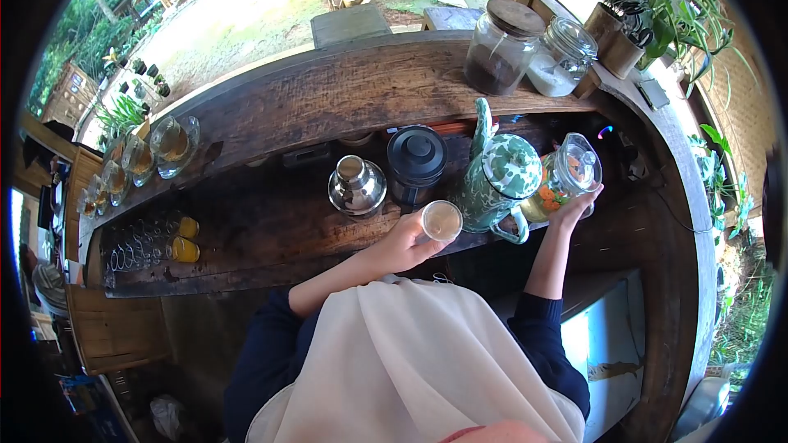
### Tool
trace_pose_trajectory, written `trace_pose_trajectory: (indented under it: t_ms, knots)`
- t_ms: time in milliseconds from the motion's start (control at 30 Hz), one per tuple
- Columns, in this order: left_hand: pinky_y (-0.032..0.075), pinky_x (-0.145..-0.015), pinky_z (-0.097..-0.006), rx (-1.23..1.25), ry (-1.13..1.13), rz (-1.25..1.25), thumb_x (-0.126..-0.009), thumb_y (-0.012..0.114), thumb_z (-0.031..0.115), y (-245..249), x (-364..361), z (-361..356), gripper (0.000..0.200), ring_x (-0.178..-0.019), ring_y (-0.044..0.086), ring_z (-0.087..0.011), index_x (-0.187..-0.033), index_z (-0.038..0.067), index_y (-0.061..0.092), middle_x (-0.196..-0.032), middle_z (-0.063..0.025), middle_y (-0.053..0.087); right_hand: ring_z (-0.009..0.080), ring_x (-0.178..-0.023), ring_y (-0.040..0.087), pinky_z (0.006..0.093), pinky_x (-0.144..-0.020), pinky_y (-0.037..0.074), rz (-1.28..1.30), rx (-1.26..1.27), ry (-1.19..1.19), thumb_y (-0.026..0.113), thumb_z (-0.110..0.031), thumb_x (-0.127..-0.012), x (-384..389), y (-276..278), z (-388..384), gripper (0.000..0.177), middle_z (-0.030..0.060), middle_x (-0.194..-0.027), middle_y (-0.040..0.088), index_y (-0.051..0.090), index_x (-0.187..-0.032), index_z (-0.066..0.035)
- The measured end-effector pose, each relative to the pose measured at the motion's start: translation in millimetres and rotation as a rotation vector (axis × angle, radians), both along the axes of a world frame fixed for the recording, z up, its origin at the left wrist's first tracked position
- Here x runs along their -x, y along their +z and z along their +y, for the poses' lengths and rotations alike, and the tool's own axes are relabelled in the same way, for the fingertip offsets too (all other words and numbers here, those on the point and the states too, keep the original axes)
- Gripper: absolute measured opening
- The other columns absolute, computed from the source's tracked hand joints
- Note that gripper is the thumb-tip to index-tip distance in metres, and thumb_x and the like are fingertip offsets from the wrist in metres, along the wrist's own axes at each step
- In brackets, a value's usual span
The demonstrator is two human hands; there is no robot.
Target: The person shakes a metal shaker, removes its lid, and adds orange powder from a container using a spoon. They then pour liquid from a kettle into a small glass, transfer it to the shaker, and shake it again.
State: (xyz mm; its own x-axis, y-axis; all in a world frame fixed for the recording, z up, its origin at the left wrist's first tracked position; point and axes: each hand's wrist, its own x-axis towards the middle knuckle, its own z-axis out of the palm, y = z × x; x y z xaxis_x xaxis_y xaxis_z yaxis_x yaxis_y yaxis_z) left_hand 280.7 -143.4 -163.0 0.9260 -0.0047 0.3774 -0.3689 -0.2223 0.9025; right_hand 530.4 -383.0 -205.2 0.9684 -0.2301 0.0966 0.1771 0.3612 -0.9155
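My left hand (400, 244) is closed around a small clear cup (442, 221), which stands out over the counter's near edge. My right hand (578, 208) grips the lower side of a glass pitcher (574, 171) with orange and green pieces and pale liquid in it. Between the two hands stands a green-and-white speckled enamel pot (502, 176) with a long spout and a handle. A black-lidded French press (417, 162) is just left of that pot. Further left is a shiny steel cocktail shaker (357, 187).
On the raised wooden ledge (328, 94) stand a wood-lidded jar of dark grounds (499, 53) and a clip-top jar of white grains (562, 57). Filled glass cups (172, 143) line its left end. Several small glasses (139, 250) and yellow-filled glasses (185, 248) occupy the lower counter's left.
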Motion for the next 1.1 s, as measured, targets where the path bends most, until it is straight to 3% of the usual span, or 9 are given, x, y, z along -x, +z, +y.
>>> trace_pose_trajectory:
  t_ms: [200, 367, 467, 833, 933, 1100]
  knots:
    - [0.048, -0.076, -0.0294, 0.057, -0.031, 0.059, -0.086, 0.066, 0.008, 0, 1, 1, 0.015, -0.088, 0.059, -0.0149, -0.098, 0.002, 0.061, -0.095, -0.0063, 0.061, 0.0267, -0.134, 0.029, 0.0392, -0.110, 0.023, 0.005, 0.053, -0.031, 0.027, -0.057, -0.096, 1, 4, 1, 0.070, 0.0118, -0.147, 0.028, 0.022, -0.146, -0.009]
    - [0.047, -0.078, -0.0290, 0.054, -0.066, 0.078, -0.086, 0.065, 0.009, -2, 6, 4, 0.015, -0.090, 0.059, -0.0152, -0.099, 0.002, 0.061, -0.096, -0.0068, 0.061, 0.0250, -0.129, 0.036, 0.0384, -0.107, 0.026, 0.010, 0.041, -0.096, 0.029, -0.053, -0.097, 6, 11, 7, 0.062, 0.0118, -0.139, 0.040, 0.032, -0.140, -0.007]
    - [0.047, -0.078, -0.0293, 0.052, -0.051, 0.097, -0.086, 0.065, 0.009, 0, 10, 6, 0.015, -0.090, 0.059, -0.0152, -0.098, 0.002, 0.061, -0.095, -0.0065, 0.061, 0.0251, -0.129, 0.037, 0.0382, -0.107, 0.026, -0.011, 0.059, -0.098, 0.030, -0.052, -0.097, 6, 12, 7, 0.062, 0.0119, -0.139, 0.040, 0.032, -0.140, -0.007]
    - [0.047, -0.076, -0.0295, 0.032, -0.080, 0.056, -0.086, 0.066, 0.010, -2, 40, 19, 0.014, -0.088, 0.059, -0.0152, -0.096, 0.002, 0.061, -0.094, -0.0066, 0.062, 0.0253, -0.128, 0.040, 0.0378, -0.107, 0.029, 0.091, 0.012, -0.027, 0.028, -0.060, -0.095, 29, 27, 17, 0.070, 0.0099, -0.139, 0.043, 0.036, -0.139, -0.006]
    - [0.047, -0.075, -0.0295, 0.043, -0.082, 0.034, -0.085, 0.067, 0.010, -2, 49, 24, 0.014, -0.086, 0.059, -0.0153, -0.094, 0.002, 0.061, -0.093, -0.0066, 0.061, 0.0242, -0.131, 0.037, 0.0366, -0.107, 0.029, 0.085, -0.030, 0.087, 0.029, -0.061, -0.094, 1, -26, -13, 0.071, 0.0085, -0.141, 0.041, 0.037, -0.139, -0.006]
    - [0.047, -0.073, -0.0297, 0.042, -0.107, -0.036, -0.085, 0.067, 0.011, 6, 65, 34, 0.013, -0.084, 0.058, -0.0156, -0.092, 0.002, 0.061, -0.091, -0.0065, 0.061, 0.0227, -0.131, 0.036, 0.0351, -0.106, 0.029, 0.139, 0.132, -0.018, 0.033, -0.059, -0.093, 61, 17, 8, 0.070, 0.0078, -0.142, 0.040, 0.036, -0.140, -0.007]
